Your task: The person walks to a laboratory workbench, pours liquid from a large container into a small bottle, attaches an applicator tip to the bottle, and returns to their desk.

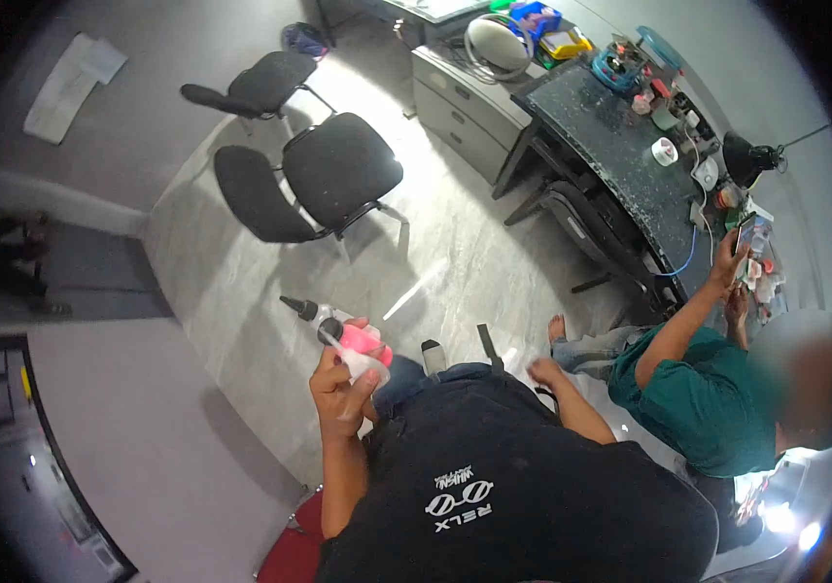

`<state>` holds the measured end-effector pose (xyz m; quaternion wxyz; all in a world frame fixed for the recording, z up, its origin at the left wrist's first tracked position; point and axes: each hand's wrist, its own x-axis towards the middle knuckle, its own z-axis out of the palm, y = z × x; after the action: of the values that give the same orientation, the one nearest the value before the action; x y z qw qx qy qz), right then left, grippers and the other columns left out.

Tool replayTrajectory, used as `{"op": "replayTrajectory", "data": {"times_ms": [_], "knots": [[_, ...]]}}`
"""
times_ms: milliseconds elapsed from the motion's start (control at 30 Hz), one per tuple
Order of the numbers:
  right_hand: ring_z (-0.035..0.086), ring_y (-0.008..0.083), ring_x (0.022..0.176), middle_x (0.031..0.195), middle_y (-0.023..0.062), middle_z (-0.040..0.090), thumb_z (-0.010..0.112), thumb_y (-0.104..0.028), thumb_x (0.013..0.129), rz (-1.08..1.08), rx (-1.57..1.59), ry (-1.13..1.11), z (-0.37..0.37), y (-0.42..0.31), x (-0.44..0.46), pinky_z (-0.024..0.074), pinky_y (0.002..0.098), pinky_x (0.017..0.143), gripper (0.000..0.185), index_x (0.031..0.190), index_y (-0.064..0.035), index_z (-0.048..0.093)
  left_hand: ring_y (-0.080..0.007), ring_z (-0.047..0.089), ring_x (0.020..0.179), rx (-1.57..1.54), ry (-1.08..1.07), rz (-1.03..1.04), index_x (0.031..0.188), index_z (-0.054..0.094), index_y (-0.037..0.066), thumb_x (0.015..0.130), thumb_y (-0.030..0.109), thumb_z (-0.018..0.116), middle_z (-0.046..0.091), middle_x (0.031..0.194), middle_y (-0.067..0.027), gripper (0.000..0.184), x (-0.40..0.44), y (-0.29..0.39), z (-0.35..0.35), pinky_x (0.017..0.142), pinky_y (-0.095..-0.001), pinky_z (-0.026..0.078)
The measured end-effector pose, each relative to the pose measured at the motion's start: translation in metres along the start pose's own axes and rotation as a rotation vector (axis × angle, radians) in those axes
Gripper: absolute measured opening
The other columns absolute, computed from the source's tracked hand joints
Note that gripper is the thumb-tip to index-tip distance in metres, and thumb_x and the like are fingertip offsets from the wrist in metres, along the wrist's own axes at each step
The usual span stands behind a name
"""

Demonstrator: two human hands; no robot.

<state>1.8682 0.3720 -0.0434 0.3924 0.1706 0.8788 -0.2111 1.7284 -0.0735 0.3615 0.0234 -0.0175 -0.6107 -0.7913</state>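
Observation:
Raised in front of my black shirt, my left hand [336, 394] is closed around a pink bottle [365, 340] with a black cap. A pointed black nozzle [297, 307] on a clear, greyish neck sticks out beyond it. Whether nozzle and pink bottle are one piece I cannot tell. Something white and pale [365, 367] lies against the bottle's near side, partly behind my fingers. Low by my right thigh, my right hand [545, 373] has its fingers curled in. What it holds, if anything, is hidden. A dark strap end [490, 348] shows to its left.
Black chairs [343, 165] stand ahead on the grey floor [455, 253]. At right, a dark worktable [596, 126] carries tape, cables and a lamp. A person in a green shirt [693, 389] sits close on my right, holding a phone [746, 233]. A red seat [294, 539] is lower left.

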Motion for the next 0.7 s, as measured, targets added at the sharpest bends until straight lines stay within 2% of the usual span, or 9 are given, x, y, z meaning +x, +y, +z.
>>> {"op": "replayTrajectory", "data": {"times_ms": [33, 100, 167, 333, 400, 433, 567, 633, 700], "knots": [[0.072, 0.0305, 0.083, 0.092, 0.0175, 0.074, 0.062, -0.033, 0.086, -0.160, 0.015, 0.183, -0.020, -0.025, 0.018, 0.0554, 0.0416, 0.078, 0.037, 0.100, -0.0019, 0.074, -0.0333, 0.058, 0.119, 0.083, -0.057, -0.025, 0.091, 0.075, -0.009, 0.079, 0.008, 0.075, 0.056, 0.135, -0.0259, 0.021, 0.023, -0.001, -0.002, 0.100, -0.0434, 0.049], [0.069, 0.0148, 0.078, 0.090, 0.0088, 0.074, 0.067, -0.020, 0.092, -0.064, 0.565, 0.159, -0.095, -0.102, 0.020, 0.0545, 0.0303, 0.072, 0.022, 0.104, -0.0029, 0.072, -0.0325, 0.059, 0.117, 0.099, -0.126, -0.101, 0.091, 0.075, -0.009, 0.079, 0.006, 0.074, 0.057, 0.133, -0.0265, 0.019, 0.070, 0.002, 0.001, 0.098, -0.0424, 0.049], [0.069, 0.0164, 0.078, 0.091, 0.0095, 0.074, 0.066, -0.019, 0.094, -0.104, 0.803, 0.234, -0.141, -0.151, 0.034, 0.0549, 0.0303, 0.072, 0.022, 0.106, -0.0021, 0.071, -0.0311, 0.060, 0.115, 0.147, -0.187, -0.063, 0.094, 0.074, -0.008, 0.078, 0.003, 0.074, 0.057, 0.133, -0.0259, 0.019, 0.124, -0.012, -0.019, 0.097, -0.0415, 0.051], [0.070, 0.0196, 0.082, 0.093, 0.0114, 0.075, 0.068, -0.022, 0.091, 0.080, 0.855, 0.311, -0.166, -0.181, 0.087, 0.0560, 0.0346, 0.075, 0.023, 0.104, -0.0039, 0.073, -0.0310, 0.060, 0.116, 0.139, -0.221, -0.042, 0.092, 0.072, -0.007, 0.081, 0.002, 0.071, 0.057, 0.131, -0.0256, 0.014, 0.255, -0.025, -0.025, 0.096, -0.0418, 0.051], [0.072, 0.0252, 0.086, 0.098, 0.0127, 0.076, 0.071, -0.028, 0.086, 0.200, 0.280, 0.087, -0.159, -0.178, 0.115, 0.0557, 0.0395, 0.080, 0.026, 0.099, -0.0069, 0.076, -0.0304, 0.060, 0.117, 0.107, -0.251, -0.052, 0.098, 0.074, -0.009, 0.082, 0.009, 0.071, 0.059, 0.131, -0.0244, 0.024, 0.306, -0.033, -0.022, 0.099, -0.0388, 0.049], [0.071, 0.0367, 0.079, 0.102, 0.0171, 0.075, 0.074, -0.038, 0.082, 0.140, 0.392, 0.143, -0.168, -0.184, 0.105, 0.0555, 0.0446, 0.080, 0.037, 0.082, -0.0006, 0.075, -0.0299, 0.060, 0.117, 0.118, -0.285, -0.075, 0.101, 0.074, -0.009, 0.083, 0.009, 0.071, 0.059, 0.131, -0.0240, 0.026, 0.334, -0.032, -0.014, 0.099, -0.0380, 0.048], [0.072, 0.0216, 0.085, 0.096, 0.0113, 0.075, 0.070, -0.030, 0.090, 0.296, 0.919, 0.037, -0.215, -0.190, 0.109, 0.0566, 0.0368, 0.072, 0.030, 0.103, -0.0035, 0.072, -0.0277, 0.059, 0.116, 0.262, -0.510, -0.125, 0.105, 0.075, -0.007, 0.083, 0.011, 0.072, 0.058, 0.133, -0.0221, 0.029, 0.432, -0.040, 0.020, 0.099, -0.0362, 0.047], [0.070, 0.0167, 0.081, 0.095, 0.0100, 0.073, 0.067, -0.024, 0.094, 0.231, 1.416, 0.179, -0.251, -0.173, 0.120, 0.0560, 0.0301, 0.066, 0.027, 0.111, -0.0030, 0.067, -0.0275, 0.059, 0.117, 0.285, -0.586, -0.146, 0.105, 0.075, -0.006, 0.083, 0.011, 0.072, 0.058, 0.133, -0.0221, 0.029, 0.474, -0.040, 0.055, 0.099, -0.0360, 0.047], [0.069, 0.0154, 0.077, 0.096, 0.0093, 0.074, 0.065, -0.023, 0.096, 0.121, 1.616, 0.284, -0.304, -0.139, 0.129, 0.0553, 0.0267, 0.064, 0.026, 0.114, -0.0049, 0.066, -0.0284, 0.059, 0.117, 0.287, -0.671, -0.095, 0.105, 0.075, -0.007, 0.083, 0.011, 0.072, 0.058, 0.133, -0.0225, 0.029, 0.513, -0.046, 0.090, 0.099, -0.0371, 0.047]]}}
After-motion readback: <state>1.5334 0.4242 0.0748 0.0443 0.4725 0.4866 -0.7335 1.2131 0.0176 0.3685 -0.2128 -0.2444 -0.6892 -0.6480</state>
